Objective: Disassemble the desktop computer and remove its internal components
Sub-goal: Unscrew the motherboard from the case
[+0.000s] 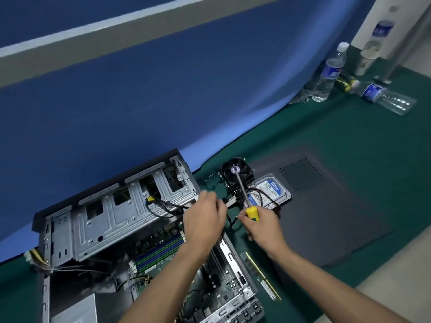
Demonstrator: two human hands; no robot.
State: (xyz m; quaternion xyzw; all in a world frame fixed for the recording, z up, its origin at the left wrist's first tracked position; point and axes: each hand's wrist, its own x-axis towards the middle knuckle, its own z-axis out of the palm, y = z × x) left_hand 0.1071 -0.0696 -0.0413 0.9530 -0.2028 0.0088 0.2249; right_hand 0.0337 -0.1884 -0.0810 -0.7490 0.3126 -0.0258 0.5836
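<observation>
Nearest, open computer case [98,229] lies left; right hand [261,226] grips the yellow-handled screwdriver [247,199] beside the hard drive [271,191]; left hand [204,219], fingers curled, hides what it holds.

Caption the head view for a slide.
Right hand grips a yellow-handled screwdriver beside the opened computer case; cooler fan and hard drive lie removed.

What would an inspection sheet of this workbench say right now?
Surface: green mat.
Job's things: open computer case; cooler fan, hard drive, RAM stick and side panel lie outside.
Clutter: water bottles, one lying flat.
Grips: left hand at black cables; right hand holds yellow screwdriver.
Cables: yellow-tipped bundle at case's left.
Surroundings: blue backdrop.
</observation>
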